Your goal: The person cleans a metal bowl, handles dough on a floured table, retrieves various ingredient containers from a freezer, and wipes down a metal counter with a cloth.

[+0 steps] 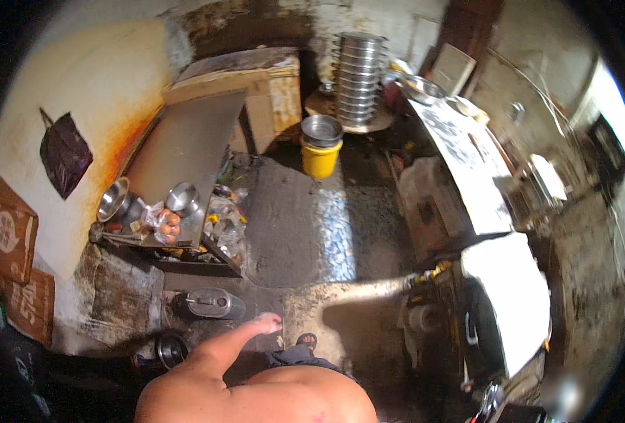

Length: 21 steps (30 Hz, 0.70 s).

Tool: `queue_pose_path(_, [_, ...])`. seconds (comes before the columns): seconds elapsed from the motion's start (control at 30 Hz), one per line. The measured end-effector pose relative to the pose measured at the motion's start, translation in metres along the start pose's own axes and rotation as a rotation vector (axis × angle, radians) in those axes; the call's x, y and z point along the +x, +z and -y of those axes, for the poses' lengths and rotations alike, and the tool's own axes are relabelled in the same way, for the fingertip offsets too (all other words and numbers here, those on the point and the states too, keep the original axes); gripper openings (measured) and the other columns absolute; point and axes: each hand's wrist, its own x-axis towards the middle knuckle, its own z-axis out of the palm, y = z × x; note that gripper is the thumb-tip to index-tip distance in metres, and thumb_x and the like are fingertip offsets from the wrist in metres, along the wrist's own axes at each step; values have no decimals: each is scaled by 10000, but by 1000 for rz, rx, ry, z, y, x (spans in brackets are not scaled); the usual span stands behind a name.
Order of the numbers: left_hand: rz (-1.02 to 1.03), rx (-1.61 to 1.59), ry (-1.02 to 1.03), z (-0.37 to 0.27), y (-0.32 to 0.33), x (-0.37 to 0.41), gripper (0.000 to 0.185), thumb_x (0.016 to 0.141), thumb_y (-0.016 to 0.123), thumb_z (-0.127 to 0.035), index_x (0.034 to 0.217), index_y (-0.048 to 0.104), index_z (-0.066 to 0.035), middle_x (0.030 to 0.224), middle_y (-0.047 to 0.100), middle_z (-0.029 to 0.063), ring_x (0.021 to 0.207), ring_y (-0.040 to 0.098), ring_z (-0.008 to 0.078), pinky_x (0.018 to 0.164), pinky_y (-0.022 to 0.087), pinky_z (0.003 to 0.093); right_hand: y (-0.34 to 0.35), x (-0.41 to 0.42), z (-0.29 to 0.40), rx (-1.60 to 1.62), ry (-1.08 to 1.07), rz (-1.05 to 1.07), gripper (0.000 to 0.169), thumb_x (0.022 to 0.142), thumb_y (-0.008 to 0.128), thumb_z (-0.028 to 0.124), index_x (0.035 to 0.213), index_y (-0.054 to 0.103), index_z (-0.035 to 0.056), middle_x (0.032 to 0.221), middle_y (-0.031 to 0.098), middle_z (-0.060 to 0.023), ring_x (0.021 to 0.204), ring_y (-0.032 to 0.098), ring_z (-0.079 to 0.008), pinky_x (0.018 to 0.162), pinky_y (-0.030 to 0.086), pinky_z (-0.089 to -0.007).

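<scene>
My left hand [269,322] reaches out low in front of my body, above the floor. It looks whitish and blurred, and whether its fingers hold anything cannot be made out. To its left, apart from it, a grey jerrycan-like container [214,304] with a handle and a round dark cap is on the floor. My right hand is out of view. Further ahead on the floor stands a yellow bucket [320,161] with a round metal pan [321,130] on its top.
A metal-topped table [185,137] at the left bears metal bowls [182,196] and a plastic bag of round items [168,224]. Stacked steamer-like metal trays [360,79] stand at the back. A long white-topped counter [463,158] runs along the right, near another white surface [513,301].
</scene>
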Motion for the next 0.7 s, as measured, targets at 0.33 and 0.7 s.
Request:
queue_pose_path(0.33, [-411,-450,-364,138,-69,14,422,779,639,-252,1122,562,-17,1036,622,159,961,592,246,834,458,338,-18,191,225,-430,-840,169,179,826,490,195,792,606,62,788,611,-123,745,570,-301,649,473,-393])
queue_pose_path(0.7, [-277,-544,-715,68,-132,-9,466,766,603,-370,1094,602,-40,1135,580,152,1053,542,309,927,405,383,50,406,484,-489,-464,472,150,800,515,194,789,618,86,781,612,-108,730,575,-280,631,475,-384])
